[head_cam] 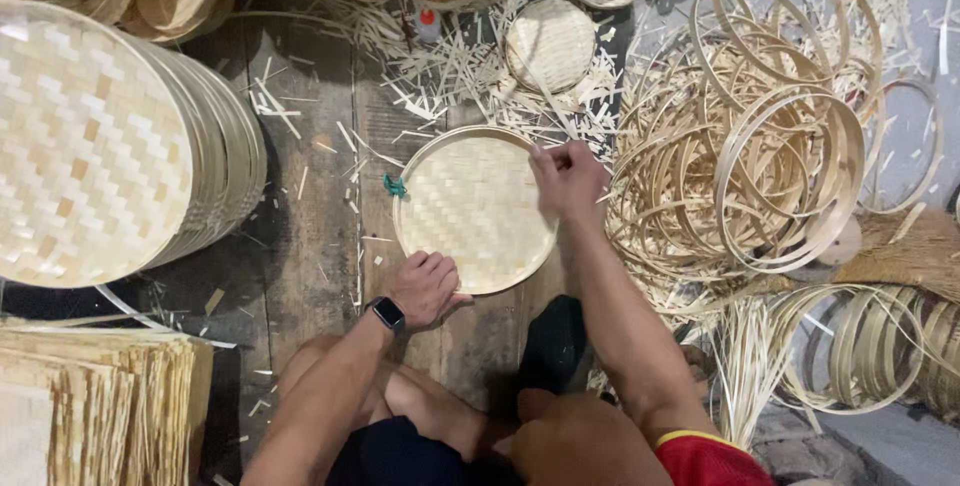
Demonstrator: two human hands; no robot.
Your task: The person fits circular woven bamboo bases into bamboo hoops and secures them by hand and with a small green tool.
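A round woven bamboo tray [470,208] lies flat on the dark wooden floor in front of my knees. My left hand [425,289], with a dark watch on its wrist, grips the tray's near rim. My right hand [568,180] is closed on the tray's far right rim, fingers pinched at the edge. A small green tie [395,186] sits at the tray's left rim.
A tall stack of woven trays [110,146] lies at the left. Woven mats [95,401] are piled at the bottom left. Loose bamboo hoops [760,136] crowd the right. Bamboo offcuts [460,71] and smaller trays [550,44] lie beyond, with a small red-capped bottle [427,24].
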